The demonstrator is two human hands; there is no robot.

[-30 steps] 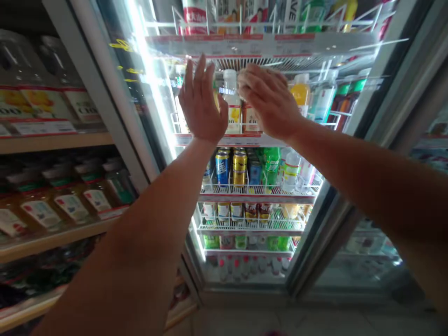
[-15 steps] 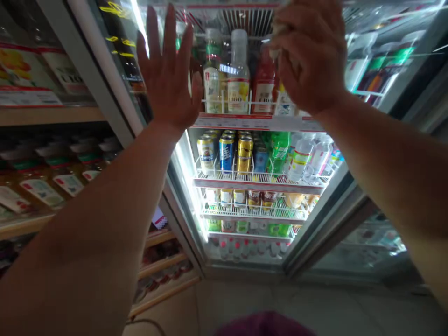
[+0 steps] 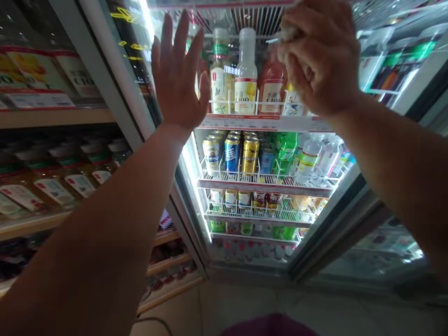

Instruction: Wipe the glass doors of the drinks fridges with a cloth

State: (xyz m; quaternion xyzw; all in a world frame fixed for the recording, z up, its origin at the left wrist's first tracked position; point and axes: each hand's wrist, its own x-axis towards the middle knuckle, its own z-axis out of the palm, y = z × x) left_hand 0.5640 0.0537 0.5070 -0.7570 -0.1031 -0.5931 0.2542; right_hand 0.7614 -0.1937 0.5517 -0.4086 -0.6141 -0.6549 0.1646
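Observation:
My left hand (image 3: 180, 79) is raised with its fingers spread, flat against or close to the glass of a lit drinks fridge, at the upper left of its door. It holds nothing. At the upper right, my right hand (image 3: 320, 56) is bent around a crumpled, pale greyish cloth (image 3: 290, 32), mostly hidden by the fingers, at the glass. Behind the hands stand a clear bottle with a yellow label (image 3: 246, 77), a red drink bottle (image 3: 272, 86) and a green-banded bottle (image 3: 220, 74) on the upper shelf (image 3: 245, 122).
Lower fridge shelves hold beer cans (image 3: 232, 154), green bottles (image 3: 285, 151) and clear bottles (image 3: 310, 158). Wooden shelves (image 3: 52, 119) with juice bottles (image 3: 52, 186) stand at the left. Another glass-fronted fridge (image 3: 381, 252) is at the right. A cable (image 3: 156, 320) lies on the tiled floor (image 3: 189, 308).
The whole view has shifted, so the fridge and both hands appear slightly further right. My left hand stays spread, and my right hand keeps its hold on the cloth.

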